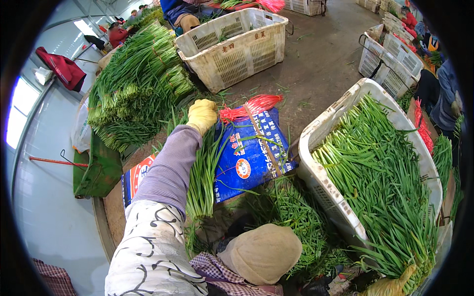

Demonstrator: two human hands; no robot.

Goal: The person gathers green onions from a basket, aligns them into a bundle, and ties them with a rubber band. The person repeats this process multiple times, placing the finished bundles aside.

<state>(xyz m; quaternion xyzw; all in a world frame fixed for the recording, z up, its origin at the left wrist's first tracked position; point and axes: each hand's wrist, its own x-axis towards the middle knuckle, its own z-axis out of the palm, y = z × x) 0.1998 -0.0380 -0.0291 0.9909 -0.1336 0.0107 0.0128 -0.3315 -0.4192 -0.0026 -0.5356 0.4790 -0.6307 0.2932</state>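
Note:
My left hand (202,115), in a yellow glove, reaches forward over loose green garlic chives (203,177) that lie beside a blue printed sack (242,159). Its fingers are curled under and hidden, so I cannot tell whether they grip any leaves. On the sack's far edge rests a bundle of red ties (253,107). At the lower right, my right hand (390,284), also yellow-gloved and partly cut off by the view's rim, is closed around the stem end of a chive bunch (416,264). That bunch lies over the near end of a white plastic crate (335,198) filled with chives.
Bundled chives (139,85) are stacked high at the left, above a green container (98,166). Another white crate (237,55) stands ahead. Loose leaves (296,214) lie around my covered knee (264,253). Other people (446,100) sit at the right and farther back.

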